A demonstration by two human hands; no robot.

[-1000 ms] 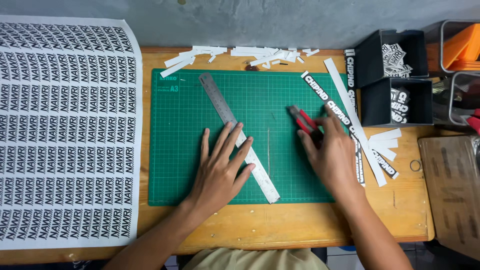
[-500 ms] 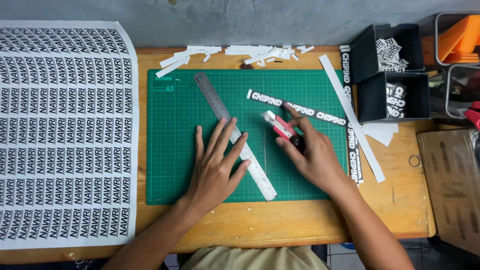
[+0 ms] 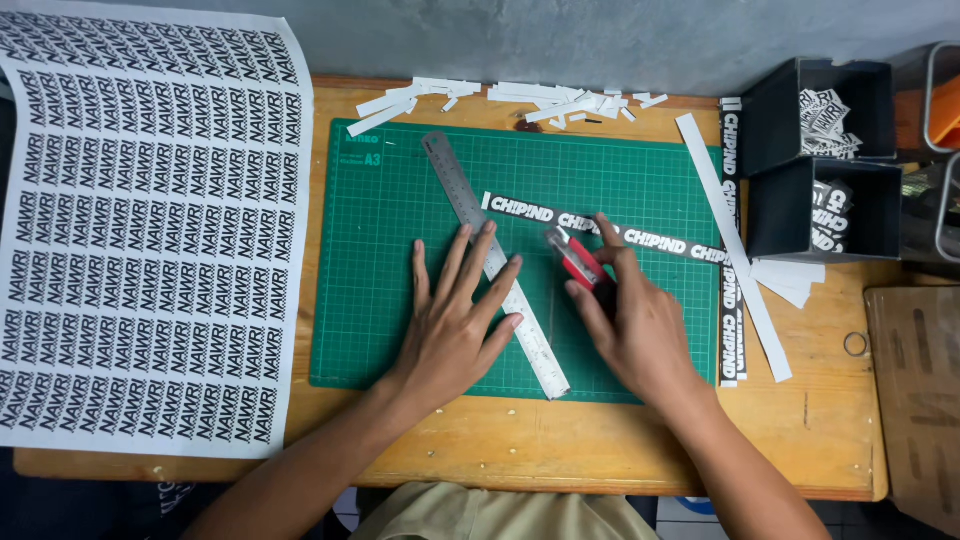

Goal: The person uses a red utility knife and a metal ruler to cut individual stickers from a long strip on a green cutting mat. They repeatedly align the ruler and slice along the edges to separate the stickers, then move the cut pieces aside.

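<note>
Single head view, looking steeply down, close over cutting mat [image 3: 400, 300].

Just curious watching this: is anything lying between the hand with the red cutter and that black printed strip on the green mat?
Nothing visible. The right hand holds the cutter right beside the strip, one finger reaching it. The ruler lies off to the side, under the left hand.

left hand [image 3: 452, 325] flat, fingers spread, palm down; right hand [image 3: 630, 320] curled in closed grip, forefinger extended.

The black printed label strip [image 3: 600, 228] now lies farther left across the green cutting mat [image 3: 380, 300], drawn there by the right hand [image 3: 635, 320] holding the red utility knife [image 3: 575, 258].
</note>
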